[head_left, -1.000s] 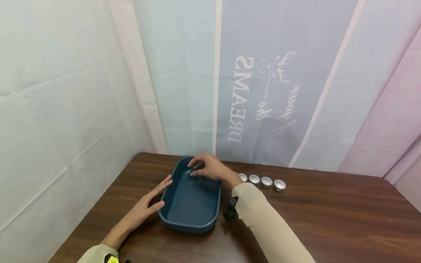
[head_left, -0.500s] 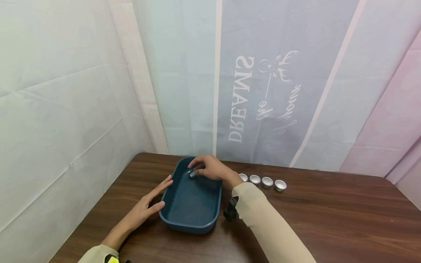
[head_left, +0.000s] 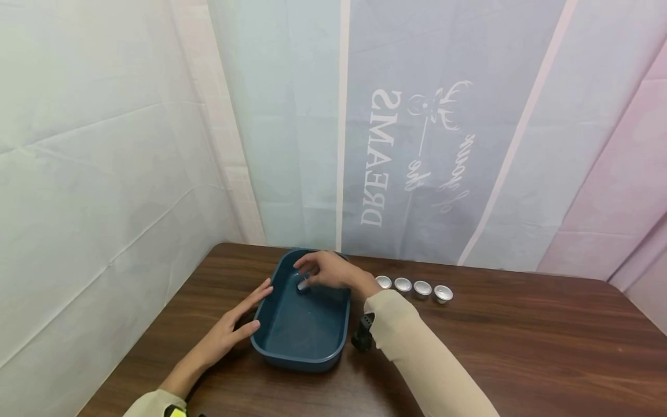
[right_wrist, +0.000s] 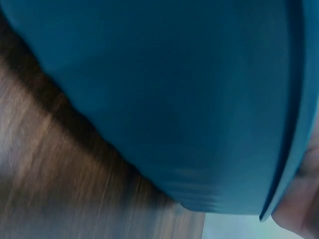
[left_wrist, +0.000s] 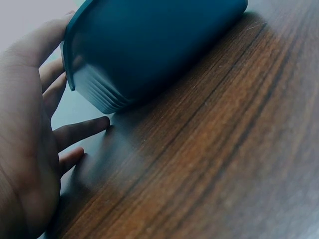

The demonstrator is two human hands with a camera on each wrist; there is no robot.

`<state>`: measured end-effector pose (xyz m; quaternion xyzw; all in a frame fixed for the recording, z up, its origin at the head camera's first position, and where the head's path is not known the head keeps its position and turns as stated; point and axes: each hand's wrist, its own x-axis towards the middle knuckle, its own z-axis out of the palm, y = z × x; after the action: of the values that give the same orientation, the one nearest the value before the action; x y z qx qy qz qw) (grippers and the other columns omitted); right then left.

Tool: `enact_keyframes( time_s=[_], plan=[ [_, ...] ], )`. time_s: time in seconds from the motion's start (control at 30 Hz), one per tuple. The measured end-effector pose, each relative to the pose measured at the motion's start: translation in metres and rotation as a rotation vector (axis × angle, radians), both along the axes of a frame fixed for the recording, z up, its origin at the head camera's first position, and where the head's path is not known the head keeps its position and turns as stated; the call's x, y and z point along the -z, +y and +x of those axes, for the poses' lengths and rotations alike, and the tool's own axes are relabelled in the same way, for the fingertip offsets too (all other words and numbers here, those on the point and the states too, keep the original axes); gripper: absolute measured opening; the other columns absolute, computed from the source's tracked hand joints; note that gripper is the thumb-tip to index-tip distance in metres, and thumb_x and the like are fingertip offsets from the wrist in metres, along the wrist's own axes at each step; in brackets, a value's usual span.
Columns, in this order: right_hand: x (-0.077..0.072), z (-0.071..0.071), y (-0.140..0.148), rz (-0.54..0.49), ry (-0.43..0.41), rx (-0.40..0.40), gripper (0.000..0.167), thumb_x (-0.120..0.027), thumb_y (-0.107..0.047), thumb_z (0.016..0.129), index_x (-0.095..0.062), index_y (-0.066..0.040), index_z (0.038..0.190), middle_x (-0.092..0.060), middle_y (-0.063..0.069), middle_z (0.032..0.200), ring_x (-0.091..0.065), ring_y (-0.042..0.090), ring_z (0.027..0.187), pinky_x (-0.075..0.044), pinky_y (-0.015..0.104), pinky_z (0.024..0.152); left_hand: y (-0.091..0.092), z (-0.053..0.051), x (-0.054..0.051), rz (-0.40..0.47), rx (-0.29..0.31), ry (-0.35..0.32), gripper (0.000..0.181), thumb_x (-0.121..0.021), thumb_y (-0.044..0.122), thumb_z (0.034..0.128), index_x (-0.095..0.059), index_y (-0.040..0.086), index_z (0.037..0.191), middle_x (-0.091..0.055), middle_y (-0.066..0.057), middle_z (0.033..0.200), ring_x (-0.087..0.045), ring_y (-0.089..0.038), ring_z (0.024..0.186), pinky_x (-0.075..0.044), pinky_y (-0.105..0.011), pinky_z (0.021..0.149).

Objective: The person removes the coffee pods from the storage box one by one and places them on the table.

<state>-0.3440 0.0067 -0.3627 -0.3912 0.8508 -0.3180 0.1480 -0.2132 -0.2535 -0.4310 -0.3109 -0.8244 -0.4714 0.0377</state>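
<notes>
A blue rectangular plastic bin (head_left: 299,362) stands on the wooden table. Inside its far left part, my right hand (head_left: 330,271) pinches a small silver coffee capsule (head_left: 303,285) low over the floor; the fingers partly hide it. My left hand (head_left: 231,324) lies along the left side of the bin, thumb and fingers spread and touching the rim. From the left wrist view, that hand's fingers sit beside the bin's outer wall. Mostly bin wall fills the right wrist view, with a bit of hand at the right edge; the capsule is hidden there.
Right of the bin, several silver-lidded coffee capsules (head_left: 422,288) stand in a row on the brown table (head_left: 521,347). A printed curtain (head_left: 417,145) hangs behind the table's far edge, and a pale cloth wall (head_left: 104,174) rises on the left.
My right hand has shifted slightly down and nearer inside the bin, with the capsule lower at the thumb. My left hand stays at the rim, and the row of capsules is unchanged.
</notes>
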Motion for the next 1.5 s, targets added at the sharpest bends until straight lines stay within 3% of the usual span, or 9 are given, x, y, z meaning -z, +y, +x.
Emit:
enact_keyframes(
  time_s=[0.1, 0.4, 0.63, 0.83, 0.93, 1.07, 1.33, 1.5],
  plan=[
    [0.0018, 0.0014, -0.0036, 0.032, -0.009, 0.001, 0.044, -0.07, -0.014, 0.088, -0.058, -0.01, 0.131, -0.067, 0.001, 0.114, -0.062, 0.006, 0.093, -0.049, 0.024, 0.077, -0.0001, 0.0004, -0.0001, 0.001, -0.003, -0.002, 0.058, -0.046, 0.003, 0.0974, -0.027, 0.012, 0.152, -0.014, -0.007, 0.159, -0.021, -0.022, 0.142, -0.027, -0.047, 0.105],
    [0.0045, 0.0032, -0.0049, 0.083, 0.051, -0.034, 0.034, -0.065, -0.001, 0.088, -0.067, -0.015, 0.119, -0.067, -0.006, 0.107, -0.06, 0.004, 0.084, -0.049, 0.022, 0.072, 0.0002, 0.0004, -0.0014, 0.002, 0.001, -0.005, 0.058, -0.046, 0.003, 0.0973, -0.027, 0.012, 0.152, -0.014, -0.008, 0.159, -0.022, -0.022, 0.142, -0.028, -0.051, 0.104],
    [0.006, 0.0031, -0.0057, 0.129, 0.081, -0.078, 0.03, -0.076, -0.012, 0.082, -0.071, -0.022, 0.11, -0.066, -0.009, 0.091, -0.06, 0.005, 0.079, -0.048, 0.022, 0.07, 0.0011, 0.0002, -0.0009, 0.004, 0.004, -0.001, 0.059, -0.046, 0.001, 0.0967, -0.027, 0.011, 0.152, -0.014, -0.006, 0.159, -0.022, -0.023, 0.142, -0.027, -0.06, 0.101],
    [0.0052, 0.0059, -0.0054, 0.154, 0.097, -0.161, 0.036, -0.079, -0.018, 0.08, -0.07, -0.026, 0.113, -0.06, -0.006, 0.102, -0.057, 0.009, 0.091, -0.048, 0.023, 0.075, 0.001, 0.0001, 0.0001, 0.006, 0.007, 0.002, 0.058, -0.046, 0.002, 0.0971, -0.027, 0.01, 0.151, -0.014, -0.005, 0.159, -0.022, -0.023, 0.142, -0.028, -0.055, 0.102],
    [0.005, 0.0069, -0.0058, 0.157, 0.1, -0.202, 0.034, -0.08, -0.019, 0.079, -0.071, -0.028, 0.111, -0.057, -0.007, 0.107, -0.056, 0.009, 0.099, -0.046, 0.022, 0.08, 0.0009, 0.0, 0.0001, 0.013, 0.011, 0.006, 0.058, -0.046, 0.002, 0.0969, -0.027, 0.01, 0.151, -0.014, -0.006, 0.159, -0.022, -0.023, 0.142, -0.027, -0.046, 0.105],
    [0.0053, 0.0076, -0.0075, 0.16, 0.096, -0.246, 0.031, -0.079, -0.02, 0.08, -0.071, -0.028, 0.109, -0.06, -0.01, 0.102, -0.057, 0.008, 0.094, -0.047, 0.021, 0.077, 0.0005, 0.0002, 0.0001, 0.019, 0.013, 0.005, 0.058, -0.045, 0.0, 0.0966, -0.028, 0.009, 0.151, -0.015, -0.006, 0.159, -0.022, -0.023, 0.142, -0.026, -0.037, 0.106],
    [0.0071, 0.0085, -0.0096, 0.19, 0.086, -0.253, 0.03, -0.077, -0.025, 0.082, -0.069, -0.03, 0.11, -0.063, -0.014, 0.094, -0.058, 0.004, 0.081, -0.048, 0.022, 0.069, 0.0001, -0.0007, 0.0001, 0.013, 0.006, -0.014, 0.058, -0.045, 0.002, 0.0975, -0.027, 0.012, 0.152, -0.014, -0.005, 0.159, -0.021, -0.023, 0.142, -0.026, -0.062, 0.1],
    [0.008, 0.0097, -0.0103, 0.201, 0.089, -0.228, 0.026, -0.076, -0.025, 0.083, -0.07, -0.029, 0.107, -0.064, -0.013, 0.085, -0.061, 0.004, 0.072, -0.049, 0.022, 0.063, 0.0001, -0.0008, 0.0004, 0.015, 0.004, -0.019, 0.058, -0.045, 0.003, 0.0978, -0.027, 0.013, 0.152, -0.014, -0.003, 0.159, -0.021, -0.023, 0.142, -0.025, -0.065, 0.098]
  ],
)
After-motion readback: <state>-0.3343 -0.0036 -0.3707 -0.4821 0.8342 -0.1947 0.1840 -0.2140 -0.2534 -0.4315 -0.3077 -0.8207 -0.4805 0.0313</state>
